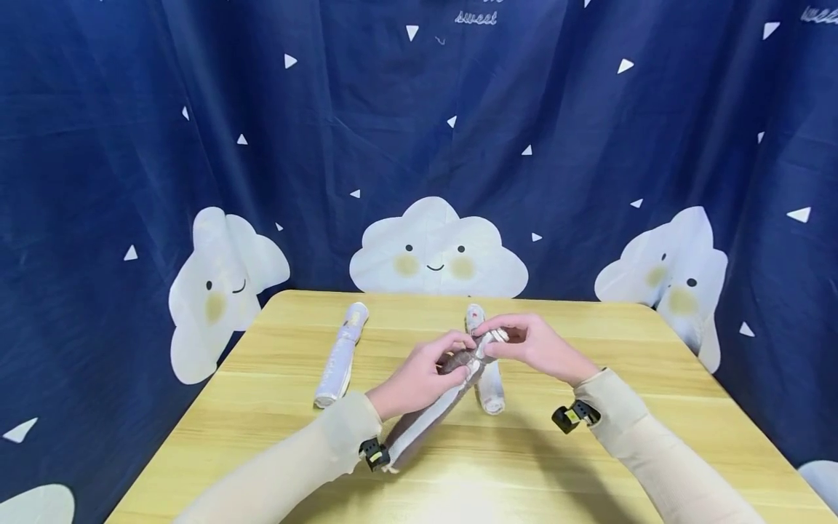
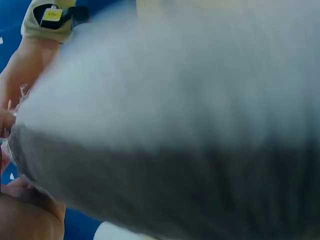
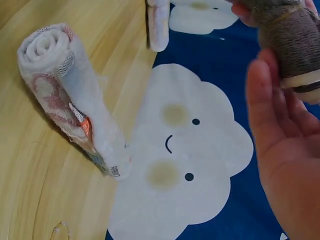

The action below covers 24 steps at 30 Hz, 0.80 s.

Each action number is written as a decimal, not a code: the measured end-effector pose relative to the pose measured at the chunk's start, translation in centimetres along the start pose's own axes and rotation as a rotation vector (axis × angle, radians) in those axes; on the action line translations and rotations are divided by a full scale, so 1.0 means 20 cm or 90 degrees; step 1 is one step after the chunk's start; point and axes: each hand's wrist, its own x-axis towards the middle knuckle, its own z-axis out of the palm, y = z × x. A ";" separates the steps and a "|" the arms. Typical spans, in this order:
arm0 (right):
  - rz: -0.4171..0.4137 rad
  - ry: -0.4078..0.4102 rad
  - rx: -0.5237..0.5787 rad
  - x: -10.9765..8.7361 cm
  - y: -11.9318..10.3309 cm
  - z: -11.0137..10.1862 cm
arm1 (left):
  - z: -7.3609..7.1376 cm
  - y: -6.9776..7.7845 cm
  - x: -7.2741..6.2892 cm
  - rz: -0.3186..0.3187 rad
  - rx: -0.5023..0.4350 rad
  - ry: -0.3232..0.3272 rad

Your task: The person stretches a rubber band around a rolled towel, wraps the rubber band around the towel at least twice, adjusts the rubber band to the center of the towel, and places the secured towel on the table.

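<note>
Grey-brown and white towel roll [image 1: 427,422] is what both hands are busy with, held out over the middle of the wood-look table [image 1: 262,407], and it's slanted, upper end off toward the right hand and the long lower end running back by the left wrist. Left hand [image 1: 419,375] grips it around the upper part, thumb on one side and fingers curled over the other. Right hand [image 1: 530,346] has the upper end between thumb and fingers, so yeah, both are holding on

From the right wrist you can see a thin tan band [image 3: 290,16] across the brown part, plus a white stripe with a dark line close to the end. Left wrist view is mostly just blurry towel up close, and I can't tell if the lower end touches the table

Two other rolls are lying on the table: a white patterned roll [image 1: 489,393], which the held one crosses in front of in the head view, and a lavender roll [image 1: 339,364] well apart over on the left. Also spotted a thin loop [image 3: 61,223] on the wood near the white one. Behind it all is a navy curtain [image 1: 366,109] with smiley clouds
</note>
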 end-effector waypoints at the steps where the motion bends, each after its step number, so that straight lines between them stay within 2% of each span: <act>1: 0.003 0.002 0.002 0.00 0.00 0.00 | 0.00 0.00 0.00 0.003 -0.001 -0.003; 4: 0.007 0.012 -0.008 0.00 0.01 0.01 | 0.01 0.01 0.00 0.023 0.019 -0.004; 6: 0.006 0.028 -0.027 0.01 0.00 0.02 | 0.01 0.01 0.00 0.049 0.055 0.006; 11: 0.024 0.093 -0.064 0.02 -0.03 0.04 | 0.04 0.04 -0.03 0.126 0.211 0.068; 14: 0.050 0.123 -0.080 0.01 -0.05 0.05 | 0.07 0.06 -0.03 0.143 0.288 0.098; 17: 0.070 0.135 -0.101 0.01 -0.05 0.06 | 0.08 0.08 -0.03 0.141 0.325 0.092; 21: 0.078 0.148 -0.130 0.01 -0.06 0.07 | 0.07 0.08 -0.02 0.130 0.345 0.063; 24: 0.078 0.164 -0.148 0.01 -0.07 0.07 | 0.06 0.09 -0.01 0.138 0.372 0.042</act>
